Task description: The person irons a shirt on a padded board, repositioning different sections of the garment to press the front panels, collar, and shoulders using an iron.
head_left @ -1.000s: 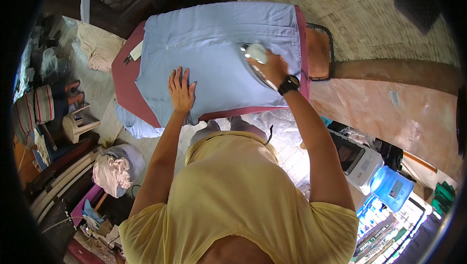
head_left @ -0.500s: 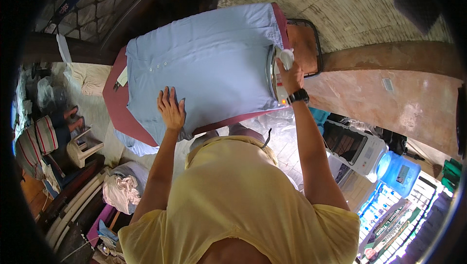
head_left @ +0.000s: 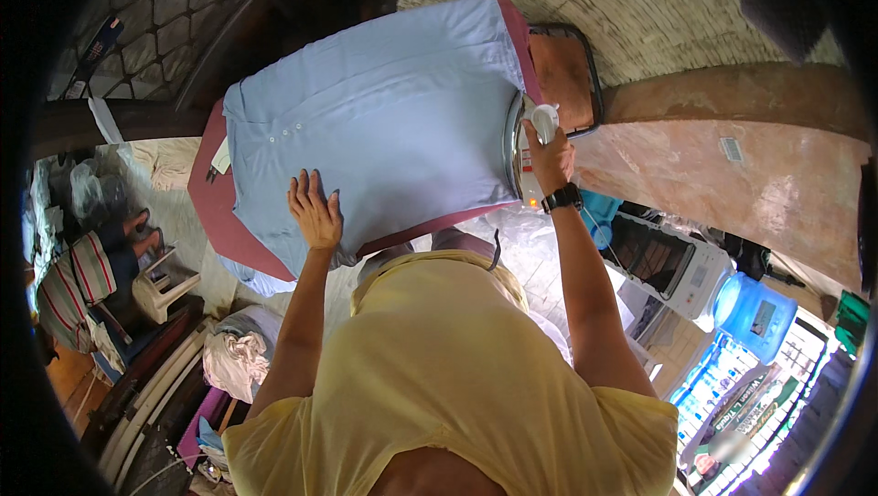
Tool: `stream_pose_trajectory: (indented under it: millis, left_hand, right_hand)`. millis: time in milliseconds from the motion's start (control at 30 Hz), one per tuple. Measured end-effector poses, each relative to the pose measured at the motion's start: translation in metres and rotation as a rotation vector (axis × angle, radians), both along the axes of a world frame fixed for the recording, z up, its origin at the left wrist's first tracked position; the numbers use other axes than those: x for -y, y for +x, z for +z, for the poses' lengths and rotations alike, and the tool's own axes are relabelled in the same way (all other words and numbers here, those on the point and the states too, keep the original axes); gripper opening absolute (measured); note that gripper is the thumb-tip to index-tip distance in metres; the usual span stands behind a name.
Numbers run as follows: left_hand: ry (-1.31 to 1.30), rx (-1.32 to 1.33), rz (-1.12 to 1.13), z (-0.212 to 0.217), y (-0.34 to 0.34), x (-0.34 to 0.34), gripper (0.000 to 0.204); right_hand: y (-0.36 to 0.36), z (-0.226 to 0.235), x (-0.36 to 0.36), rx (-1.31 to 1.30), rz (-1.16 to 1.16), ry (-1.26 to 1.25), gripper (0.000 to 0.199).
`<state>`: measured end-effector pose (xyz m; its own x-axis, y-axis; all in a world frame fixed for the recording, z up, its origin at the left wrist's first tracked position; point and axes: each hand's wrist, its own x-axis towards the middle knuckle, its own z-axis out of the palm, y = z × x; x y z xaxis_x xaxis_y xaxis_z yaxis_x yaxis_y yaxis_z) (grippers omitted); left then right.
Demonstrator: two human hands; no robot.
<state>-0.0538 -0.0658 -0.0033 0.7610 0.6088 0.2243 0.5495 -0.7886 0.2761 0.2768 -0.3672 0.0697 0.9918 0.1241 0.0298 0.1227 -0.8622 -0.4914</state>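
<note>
A light blue shirt [head_left: 393, 121] with several small white buttons lies spread over a dark red ironing board [head_left: 212, 194]. My right hand [head_left: 551, 163] is wrapped round the handle of a clothes iron [head_left: 515, 150], which rests at the shirt's right end; a small orange light glows on it. On the lower left part of the shirt, my left hand [head_left: 315, 214] lies flat with its fingers spread, pressing on the cloth and holding nothing.
A brown rest with a black metal frame [head_left: 562, 85] juts from the board's right end. A white appliance [head_left: 690, 277] and a blue water jug [head_left: 754, 313] stand at lower right. A wooden stool [head_left: 165, 286] and a bundle of clothes [head_left: 238, 354] are at lower left.
The view has shifted slightly, and the board and shirt appear a little further left and up. The iron stays at the shirt's right end; my left hand stays flat on the cloth.
</note>
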Motion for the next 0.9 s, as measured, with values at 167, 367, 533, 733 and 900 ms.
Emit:
stream_pose_trajectory:
  millis: [167, 367, 533, 733, 900]
  left_hand:
    - [0.030, 0.004, -0.015, -0.001, 0.004, 0.000, 0.055]
    - [0.034, -0.018, -0.007, -0.005, 0.000, 0.000, 0.055]
    - [0.052, -0.030, -0.030, -0.001, 0.005, 0.001, 0.055]
    - [0.067, -0.011, -0.008, -0.001, 0.002, 0.002, 0.055]
    - [0.051, 0.035, -0.029, 0.003, 0.005, 0.004, 0.054]
  right_hand:
    - [0.031, -0.002, -0.015, 0.076, 0.003, -0.022, 0.067]
    - [-0.011, -0.005, 0.022, 0.010, 0.033, -0.008, 0.066]
    - [0.028, 0.005, 0.002, -0.090, -0.015, -0.015, 0.067]
    - [0.017, 0.005, 0.010, -0.105, -0.017, 0.014, 0.069]
    - [0.026, 0.005, 0.005, 0.069, 0.042, 0.044, 0.065]
